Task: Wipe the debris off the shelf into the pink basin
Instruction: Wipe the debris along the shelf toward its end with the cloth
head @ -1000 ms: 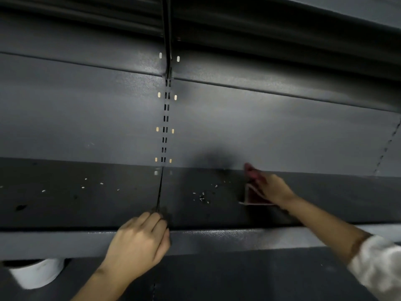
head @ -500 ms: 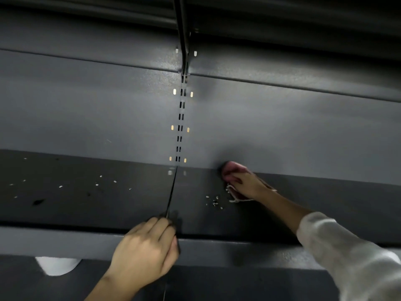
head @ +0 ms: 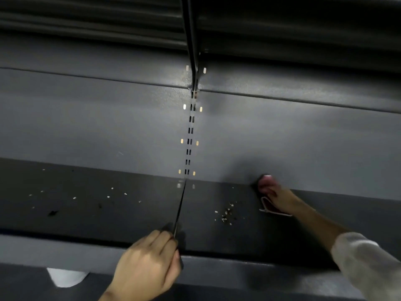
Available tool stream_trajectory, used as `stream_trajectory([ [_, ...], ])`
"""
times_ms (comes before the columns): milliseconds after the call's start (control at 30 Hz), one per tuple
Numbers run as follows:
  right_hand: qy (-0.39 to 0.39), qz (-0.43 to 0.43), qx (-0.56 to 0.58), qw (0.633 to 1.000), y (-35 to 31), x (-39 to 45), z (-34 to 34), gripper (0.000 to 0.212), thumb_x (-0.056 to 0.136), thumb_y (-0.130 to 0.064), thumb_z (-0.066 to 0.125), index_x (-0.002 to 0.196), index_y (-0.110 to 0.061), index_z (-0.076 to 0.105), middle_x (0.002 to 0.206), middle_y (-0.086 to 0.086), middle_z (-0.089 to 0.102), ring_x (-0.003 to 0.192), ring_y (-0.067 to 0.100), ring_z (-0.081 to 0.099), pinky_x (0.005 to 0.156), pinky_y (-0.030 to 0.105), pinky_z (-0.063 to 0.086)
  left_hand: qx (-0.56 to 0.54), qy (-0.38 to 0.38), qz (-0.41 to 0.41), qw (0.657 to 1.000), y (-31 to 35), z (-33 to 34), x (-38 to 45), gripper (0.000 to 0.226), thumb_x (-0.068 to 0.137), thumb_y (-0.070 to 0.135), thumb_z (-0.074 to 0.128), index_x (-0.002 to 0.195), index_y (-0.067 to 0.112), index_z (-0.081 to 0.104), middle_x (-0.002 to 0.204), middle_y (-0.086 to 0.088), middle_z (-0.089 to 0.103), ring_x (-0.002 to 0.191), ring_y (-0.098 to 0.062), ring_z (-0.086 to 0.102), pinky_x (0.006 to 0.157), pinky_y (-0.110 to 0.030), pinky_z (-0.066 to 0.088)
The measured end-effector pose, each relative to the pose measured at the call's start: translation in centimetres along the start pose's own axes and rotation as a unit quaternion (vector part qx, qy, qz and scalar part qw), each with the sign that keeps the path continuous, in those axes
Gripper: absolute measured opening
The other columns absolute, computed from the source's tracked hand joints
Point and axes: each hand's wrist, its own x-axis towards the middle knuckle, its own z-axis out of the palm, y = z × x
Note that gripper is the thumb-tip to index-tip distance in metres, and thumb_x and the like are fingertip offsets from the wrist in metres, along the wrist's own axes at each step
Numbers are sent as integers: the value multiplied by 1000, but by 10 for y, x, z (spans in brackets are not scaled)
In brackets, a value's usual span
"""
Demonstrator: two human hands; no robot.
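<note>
At the back of the shelf (head: 325, 218), where its dark floor meets the grey back panel (head: 282, 137), the right hand (head: 280, 197) presses a pink cloth (head: 265, 183) down, fingers curled over the top of it so that the cloth bunches at the fingertips and a pale-edged corner sticks out under the palm. The wrist and bare forearm run back toward the lower right into a white sleeve (head: 364, 261). Just to the left of the cloth, apart from it, lies a small cluster of debris (head: 225, 213) (pale and dark crumbs, too small to tell what they are). A seam (head: 181, 205) splits the shelf into two panels, and left of it a looser scatter of specks (head: 108, 195) spreads across the floor, with a dark smudge (head: 52, 212) nearer the front. At the near end of the seam the left hand (head: 145, 266) rests on the shelf's front lip (head: 43, 248), fingers bent together over the edge; whether they grip the lip or merely lean on it I cannot tell. Above the seam a slotted upright (head: 189, 137) climbs the back panel, flanked by small pale oval marks. Below the front lip, at lower left, a white shape (head: 65, 276) shows partly. The pink basin cannot be made out here.
</note>
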Motion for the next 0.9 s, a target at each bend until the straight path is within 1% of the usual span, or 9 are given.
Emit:
stream_trajectory([
  [100, 48, -53, 2, 997, -47, 17, 20, 24, 88, 11, 41, 99, 10, 62, 117, 22, 59, 108, 30, 51, 95, 21, 43, 2, -2, -2, 1000, 1, 1, -2, 60, 93, 27, 23, 57, 12, 69, 61, -1, 66, 57, -15, 53, 53, -23, 40],
  [233, -26, -116, 94, 988, -99, 13, 27, 26, 91, -7, 47, 111, -4, 63, 125, 15, 60, 115, 25, 56, 103, 32, 38, -11, -21, 1, 1000, 1, -2, -1, 63, 95, 27, 21, 57, 11, 69, 62, -2, 67, 51, -18, 62, 44, -22, 49],
  [433, 1, -109, 215, 970, -93, -12, -7, 24, 92, -15, 48, 108, -7, 64, 110, 19, 68, 92, 13, 59, 76, 23, 42, -6, -24, 13, 1000, -6, -12, -3, 68, 98, 29, 18, 62, 7, 71, 66, -5, 70, 52, -21, 64, 57, -25, 42],
  [500, 38, -60, 189, 979, -59, -25, -25, 25, 91, -12, 49, 110, -4, 63, 116, 22, 65, 105, 20, 59, 80, 24, 41, -4, -25, 11, 1000, -15, -20, -8, 70, 99, 29, 16, 63, 5, 72, 67, -7, 70, 56, -21, 62, 62, -29, 40],
  [567, 49, -17, 141, 989, -23, -46, -31, 28, 91, -5, 48, 116, -2, 58, 124, 22, 58, 117, 22, 51, 81, 11, 34, -4, -24, 4, 1000, -28, -28, -14, 71, 99, 29, 15, 64, 4, 72, 66, -7, 70, 65, -16, 51, 63, -29, 39],
  [633, 4, 7, 94, 996, -6, -64, -25, 32, 92, -3, 43, 123, -5, 52, 138, 15, 48, 125, 16, 44, 92, 8, 27, -8, -21, 3, 1000, -41, -34, -19, 71, 99, 29, 15, 64, 3, 72, 66, -8, 69, 68, -16, 47, 63, -29, 39],
  [733, -40, 33, 50, 997, -23, -71, -10, 36, 93, -9, 41, 127, -17, 51, 148, 1, 36, 136, 15, 33, 115, 28, 20, -17, -25, 26, 999, -55, -38, -24, 71, 99, 29, 14, 63, 4, 71, 65, -8, 69, 54, -23, 61, 58, -27, 41],
  [833, -59, 64, 44, 995, -76, -68, -3, 37, 93, -18, 41, 130, -23, 47, 147, 2, 37, 137, 23, 31, 115, 39, 22, -40, -39, 43, 998, -65, -43, -26, 64, 97, 25, 20, 63, 7, 71, 64, -5, 68, 50, -21, 62, 46, -23, 49],
  [900, -63, 72, 31, 995, -115, -65, 4, 37, 93, -24, 40, 130, -25, 47, 146, 1, 39, 136, 24, 32, 114, 41, 24, -54, -51, 45, 996, -72, -46, -28, 45, 88, 21, 37, 61, 8, 70, 63, -4, 67, 49, -20, 61, 43, -21, 49],
])
